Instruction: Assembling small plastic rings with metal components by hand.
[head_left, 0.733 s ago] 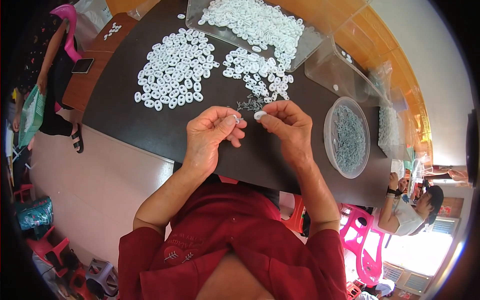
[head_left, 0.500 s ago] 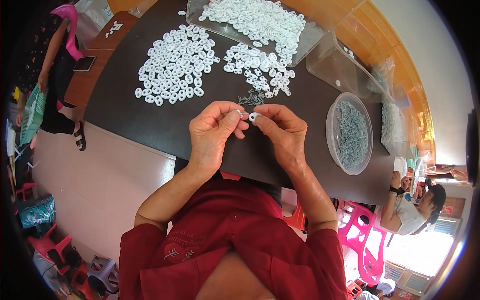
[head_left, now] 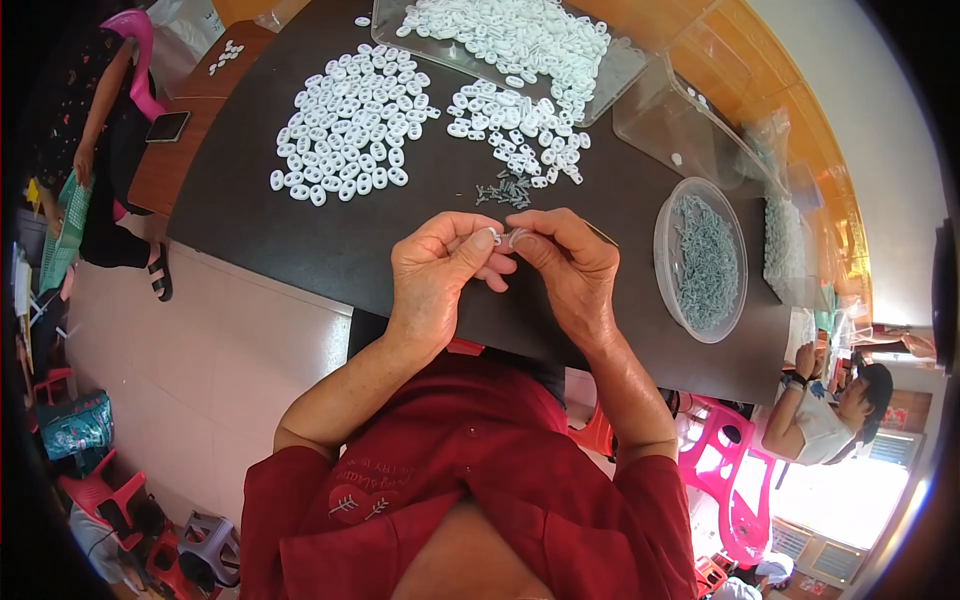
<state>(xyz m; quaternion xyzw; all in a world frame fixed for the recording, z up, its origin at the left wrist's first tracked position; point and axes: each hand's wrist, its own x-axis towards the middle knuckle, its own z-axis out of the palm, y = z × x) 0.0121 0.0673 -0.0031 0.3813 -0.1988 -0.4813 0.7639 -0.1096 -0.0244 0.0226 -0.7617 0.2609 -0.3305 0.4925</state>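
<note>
Above the near edge of the dark table, my left hand point(head_left: 430, 275) pinches a small white plastic piece point(head_left: 494, 237) between thumb and forefinger. My right hand point(head_left: 572, 262) is closed on a white oval piece point(head_left: 517, 238), turned nearly edge-on. The two pieces face each other almost tip to tip; fingers hide whether they touch. Just beyond lies a small heap of grey screw-like pins point(head_left: 505, 190). Farther off, small white two-holed pieces point(head_left: 520, 130) are scattered, and a large group of white oval pieces point(head_left: 345, 125) spreads to the left.
A clear tray point(head_left: 430, 55) heaped with white pieces stands at the back. Right of my hands is a round clear tub point(head_left: 745, 285) of grey pins, near a clear box point(head_left: 640, 130). A person point(head_left: 95, 120) with a green basket point(head_left: 68, 235) stands left; another person point(head_left: 825, 420) sits right.
My left hand has shifted slightly right, bringing its piece closer to the other. The oval piece in my right hand has turned from face-on to nearly edge-on.
</note>
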